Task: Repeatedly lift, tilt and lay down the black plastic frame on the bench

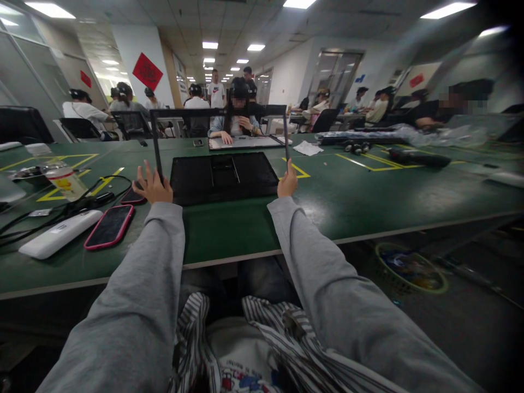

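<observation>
A thin black rectangular frame (156, 143) stands raised in front of me, its top bar level and its two sides reaching down to my hands. My left hand (153, 186) grips the lower end of its left side near the thumb, with the other fingers spread outward. On the opposite side, my right hand (288, 183) is closed around the lower end of the frame's right side. Between my hands, a black flat panel-like housing (190, 173) with a recessed middle section lies on the green table (229, 226). The frame rises above this housing.
Left of me lie a pink-edged phone (109, 226), a white elongated device (61, 233), black cables and a bottle (65, 181). Across the table a person works at a flat panel (249, 142). Crumpled paper (308, 148) and dark tools (417, 158) lie to the right.
</observation>
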`<state>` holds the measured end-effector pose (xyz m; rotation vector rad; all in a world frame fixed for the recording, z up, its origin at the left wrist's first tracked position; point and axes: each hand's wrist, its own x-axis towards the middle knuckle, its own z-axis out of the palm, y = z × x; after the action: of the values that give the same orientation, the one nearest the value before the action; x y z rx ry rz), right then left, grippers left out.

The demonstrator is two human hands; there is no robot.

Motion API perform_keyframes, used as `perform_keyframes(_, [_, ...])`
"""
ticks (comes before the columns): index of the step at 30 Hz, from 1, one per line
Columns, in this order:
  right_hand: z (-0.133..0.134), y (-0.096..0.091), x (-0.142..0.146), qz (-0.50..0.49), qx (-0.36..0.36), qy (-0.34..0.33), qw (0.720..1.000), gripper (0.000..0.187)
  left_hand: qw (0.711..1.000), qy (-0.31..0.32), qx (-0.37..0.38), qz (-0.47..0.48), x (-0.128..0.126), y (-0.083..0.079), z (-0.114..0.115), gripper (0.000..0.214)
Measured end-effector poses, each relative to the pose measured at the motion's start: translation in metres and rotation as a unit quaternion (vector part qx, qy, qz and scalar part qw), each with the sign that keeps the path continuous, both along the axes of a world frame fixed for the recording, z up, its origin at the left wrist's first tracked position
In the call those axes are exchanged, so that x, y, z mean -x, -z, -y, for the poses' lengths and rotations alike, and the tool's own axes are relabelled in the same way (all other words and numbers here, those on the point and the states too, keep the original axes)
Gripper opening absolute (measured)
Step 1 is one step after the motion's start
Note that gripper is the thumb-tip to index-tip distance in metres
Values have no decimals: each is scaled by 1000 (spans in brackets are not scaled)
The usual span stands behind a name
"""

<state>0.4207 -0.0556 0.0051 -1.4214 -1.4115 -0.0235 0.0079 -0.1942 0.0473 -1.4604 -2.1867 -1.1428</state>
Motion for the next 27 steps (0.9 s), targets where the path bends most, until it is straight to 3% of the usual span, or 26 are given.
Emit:
perform_keyframes(5, [21, -20, 2, 71, -8, 45, 996, 61, 999, -12, -43, 10, -4, -19, 16, 63])
perform_keyframes(10, [20, -15, 3, 78, 24, 54, 995, 65, 999, -42, -13, -19, -11, -18, 10, 62])
perform_keyframes(14, [5, 1, 1, 50, 56, 39, 996, 66, 998, -43, 41, -9, -9, -8, -1, 57])
perform_keyframes(19, [-7, 14, -1, 45, 141, 21, 989, 65, 993, -35, 115, 20, 1, 18, -13, 42])
perform_keyframes(27, [-10, 19, -4, 40, 153, -6, 987, 56, 988, -44, 141, 32, 11, 40, -27, 38])
